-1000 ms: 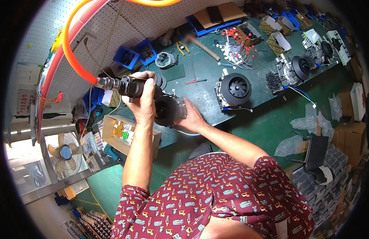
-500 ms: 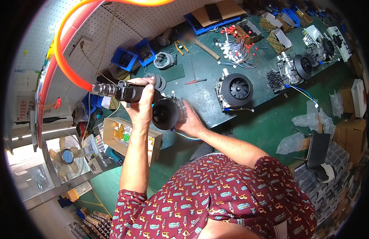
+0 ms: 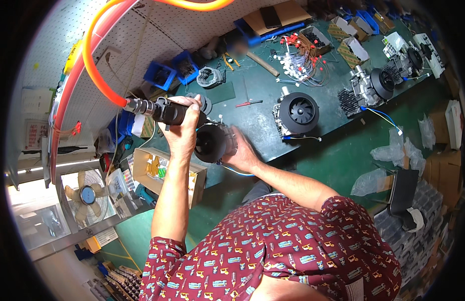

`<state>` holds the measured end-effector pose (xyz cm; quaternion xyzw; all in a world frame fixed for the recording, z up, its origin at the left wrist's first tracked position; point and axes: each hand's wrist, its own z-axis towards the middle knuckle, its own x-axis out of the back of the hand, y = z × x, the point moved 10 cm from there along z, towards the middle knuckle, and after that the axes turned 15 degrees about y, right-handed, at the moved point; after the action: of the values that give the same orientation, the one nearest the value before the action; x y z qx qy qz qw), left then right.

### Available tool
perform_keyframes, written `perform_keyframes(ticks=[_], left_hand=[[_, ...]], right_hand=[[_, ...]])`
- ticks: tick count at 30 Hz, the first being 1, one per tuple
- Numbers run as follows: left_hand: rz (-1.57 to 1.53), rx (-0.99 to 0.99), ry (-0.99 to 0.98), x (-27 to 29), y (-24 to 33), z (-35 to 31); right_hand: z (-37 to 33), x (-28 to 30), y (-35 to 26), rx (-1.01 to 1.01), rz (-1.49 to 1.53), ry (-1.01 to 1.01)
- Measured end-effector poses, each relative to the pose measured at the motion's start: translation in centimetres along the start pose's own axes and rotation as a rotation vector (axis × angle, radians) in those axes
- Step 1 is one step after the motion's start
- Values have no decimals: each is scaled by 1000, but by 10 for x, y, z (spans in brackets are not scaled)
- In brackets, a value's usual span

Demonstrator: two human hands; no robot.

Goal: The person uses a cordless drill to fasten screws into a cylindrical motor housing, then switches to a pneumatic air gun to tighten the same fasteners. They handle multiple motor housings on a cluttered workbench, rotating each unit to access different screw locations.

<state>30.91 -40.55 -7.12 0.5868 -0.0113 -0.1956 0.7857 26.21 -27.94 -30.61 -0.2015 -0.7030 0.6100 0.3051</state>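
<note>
My left hand (image 3: 184,134) is wrapped round a black air-powered driver (image 3: 170,112), which lies almost level above the bench edge. An orange air hose (image 3: 94,75) runs from its metal coupling. The tool's tip end is by a heater blower unit with a black round fan housing (image 3: 210,143); whether they touch is hidden. My right hand (image 3: 244,153) grips that unit from its right side, fingers partly hidden behind it. A blue and yellow wire (image 3: 237,171) hangs below the unit. A similar blower unit (image 3: 298,113) stands to the right on the green bench (image 3: 257,120).
More blower units (image 3: 369,86) stand at the far right. Behind are a bundle of wires (image 3: 298,65), a hammer (image 3: 262,63), a red-handled tool (image 3: 248,104) and blue bins (image 3: 158,74). A cardboard box (image 3: 188,185) of small parts sits left of the bench edge; a fan (image 3: 86,195) stands beyond.
The view has shifted slightly, so most things appear a little further right. Both hands keep their grips on the driver and the blower unit.
</note>
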Motion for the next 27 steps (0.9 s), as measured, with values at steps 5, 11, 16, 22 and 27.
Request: perform_keyframes(ticks=[5, 11, 16, 22, 27], left_hand=[[-2, -64, -39, -6, 9, -4], [188, -237, -19, -3, 51, 15], [356, -330, -52, 30, 104, 21], [12, -34, -75, 96, 75, -38], [-140, -5, 93, 125, 57, -66]], right_hand=[[-2, -2, 3, 2, 11, 16], [-7, -10, 3, 32, 83, -10], [-15, 0, -17, -46, 133, 15], [-30, 8, -30, -75, 125, 147], [-28, -1, -8, -96, 179, 145]])
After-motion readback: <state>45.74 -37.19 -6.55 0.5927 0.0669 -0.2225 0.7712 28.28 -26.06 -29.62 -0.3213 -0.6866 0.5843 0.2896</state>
